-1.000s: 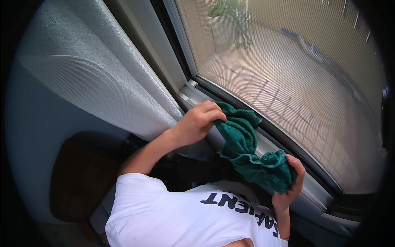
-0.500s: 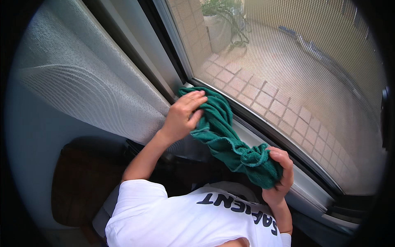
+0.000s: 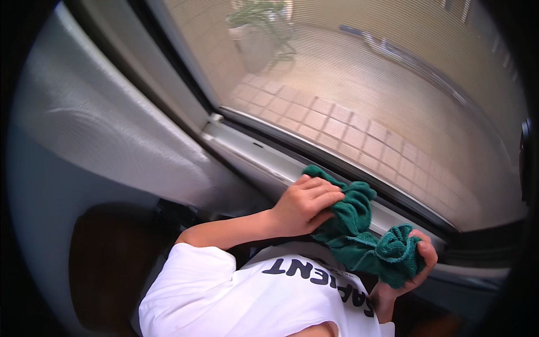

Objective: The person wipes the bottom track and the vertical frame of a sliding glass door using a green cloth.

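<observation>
A bunched green cloth (image 3: 348, 250) stretches between my two hands along the window sill. My left hand (image 3: 306, 205) presses one end of it against the pale sill track (image 3: 264, 154), its fingers closed over the folds. At the other end, my right hand (image 3: 421, 264) grips a rolled-up wad of the same cloth, with the fingers wrapped round its outer side. The cloth's left part lies on the sill; its right part is held up nearer my body. My right palm is hidden behind the cloth.
A mesh window screen (image 3: 337, 73) in a dark frame rises beyond the sill, with paving and a plant (image 3: 258, 14) outside. On the left hangs a pale curtain (image 3: 112, 135). A dark brown piece of furniture (image 3: 106, 269) stands below it.
Both hands have moved to the right and toward me with the cloth, baring the sill's left corner. My view has also shifted, and the cloth is more bunched together.
</observation>
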The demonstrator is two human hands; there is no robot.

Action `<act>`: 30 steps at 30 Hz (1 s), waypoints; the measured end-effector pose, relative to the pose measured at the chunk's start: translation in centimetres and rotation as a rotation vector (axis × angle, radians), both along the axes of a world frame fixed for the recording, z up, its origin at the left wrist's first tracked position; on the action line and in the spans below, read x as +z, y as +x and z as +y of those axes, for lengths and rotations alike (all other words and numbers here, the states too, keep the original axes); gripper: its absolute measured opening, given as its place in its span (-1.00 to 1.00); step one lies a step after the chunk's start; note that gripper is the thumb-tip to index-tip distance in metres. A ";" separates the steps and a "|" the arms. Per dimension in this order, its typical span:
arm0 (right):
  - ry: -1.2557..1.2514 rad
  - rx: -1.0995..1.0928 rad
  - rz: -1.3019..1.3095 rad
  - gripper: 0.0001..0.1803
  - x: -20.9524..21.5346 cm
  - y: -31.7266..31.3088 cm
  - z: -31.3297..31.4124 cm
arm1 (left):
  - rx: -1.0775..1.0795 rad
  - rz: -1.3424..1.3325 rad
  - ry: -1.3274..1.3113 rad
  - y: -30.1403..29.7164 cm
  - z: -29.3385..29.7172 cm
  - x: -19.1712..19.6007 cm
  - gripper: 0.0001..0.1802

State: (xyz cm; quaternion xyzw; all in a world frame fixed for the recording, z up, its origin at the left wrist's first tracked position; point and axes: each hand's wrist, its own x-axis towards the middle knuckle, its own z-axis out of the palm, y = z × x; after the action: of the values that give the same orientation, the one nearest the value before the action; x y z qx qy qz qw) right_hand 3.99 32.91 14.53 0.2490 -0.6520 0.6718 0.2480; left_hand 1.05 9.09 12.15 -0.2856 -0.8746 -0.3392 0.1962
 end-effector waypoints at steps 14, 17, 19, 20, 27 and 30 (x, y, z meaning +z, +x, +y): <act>-0.161 -0.405 0.167 -0.42 -0.4 5.3 7.1 | -0.623 0.203 -0.064 -4.6 14.4 6.0 -0.53; -0.112 -0.618 0.080 -0.34 -1.3 7.2 7.4 | -0.676 0.044 -0.375 -3.8 16.8 4.3 -0.28; -0.112 -0.625 0.043 -0.35 -1.6 7.5 7.6 | -0.701 0.019 -0.366 -3.1 17.3 4.5 -0.26; -0.114 -0.632 0.023 -0.35 -1.7 7.7 7.7 | -0.714 0.008 -0.345 -3.3 17.8 4.5 -0.27; -0.147 -0.556 0.004 -0.42 -1.9 5.6 7.6 | -0.543 0.125 -0.467 -2.1 19.8 2.0 -0.39; -0.150 -0.459 0.020 -0.45 -2.1 4.0 7.5 | -0.487 0.125 -0.451 -2.1 17.4 2.3 -0.41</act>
State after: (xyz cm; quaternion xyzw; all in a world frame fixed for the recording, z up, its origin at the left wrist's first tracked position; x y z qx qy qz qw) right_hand 8.00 40.36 12.41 0.0822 -0.6374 0.6418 0.4184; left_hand -1.01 26.46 14.41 -0.5428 -0.8198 -0.1561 0.0945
